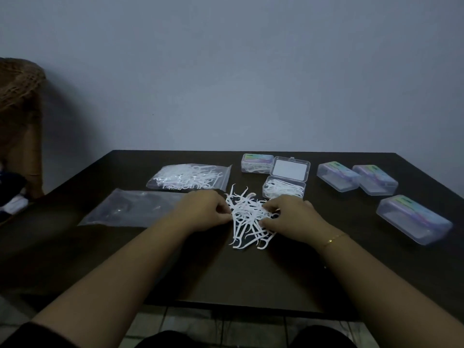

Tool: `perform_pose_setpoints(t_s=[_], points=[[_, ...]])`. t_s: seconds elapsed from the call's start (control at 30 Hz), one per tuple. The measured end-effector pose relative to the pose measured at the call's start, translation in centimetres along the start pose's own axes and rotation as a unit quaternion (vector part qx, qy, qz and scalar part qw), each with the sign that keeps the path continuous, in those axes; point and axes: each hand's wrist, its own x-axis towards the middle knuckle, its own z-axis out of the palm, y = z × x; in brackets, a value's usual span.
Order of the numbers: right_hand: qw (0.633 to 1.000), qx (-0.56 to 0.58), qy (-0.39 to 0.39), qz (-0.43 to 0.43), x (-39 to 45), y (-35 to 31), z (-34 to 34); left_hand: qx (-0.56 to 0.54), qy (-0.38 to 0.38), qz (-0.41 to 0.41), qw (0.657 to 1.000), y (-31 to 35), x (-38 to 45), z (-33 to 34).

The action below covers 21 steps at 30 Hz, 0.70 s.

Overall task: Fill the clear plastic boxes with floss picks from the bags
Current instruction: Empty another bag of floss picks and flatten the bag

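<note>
a dim domestic room is suggested: a dark desk (251,272) is set against a bare painted wall (251,71), a woven chair (20,109) is seen left, tiled floor (160,322) below.

No text, brand, number or sign can be read. Coloured labels are seen on the lids of the closed clear plastic boxes (337,176), but their print is too small and blurred to be made out. A blank white panel is seen inside the open box lid (289,169).
</note>
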Motion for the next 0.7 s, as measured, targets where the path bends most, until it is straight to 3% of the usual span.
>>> perform_pose_setpoints(t_s=[0.17, 0.33, 0.53, 0.7], points=[[0.998, 0.044, -0.022, -0.036, 1.5, 0.0, -0.7, -0.074, 0.071, -0.082, 0.991, 0.8, 2.6, 0.5], [0.998, -0.004, 0.004, -0.061, 2.3, 0.1, 0.5, 0.021, 0.036, -0.136, 0.990, 1.8, 4.8, 0.4], [0.996, -0.007, 0.036, -0.086, 2.9, -0.1, 0.6, 0.056, 0.000, -0.130, 0.990, 1.7, 6.8, 0.9], [0.993, 0.075, 0.044, -0.082, 2.9, 0.9, 0.1, -0.049, 0.015, -0.080, 0.995, 1.6, 6.9, 1.4]])
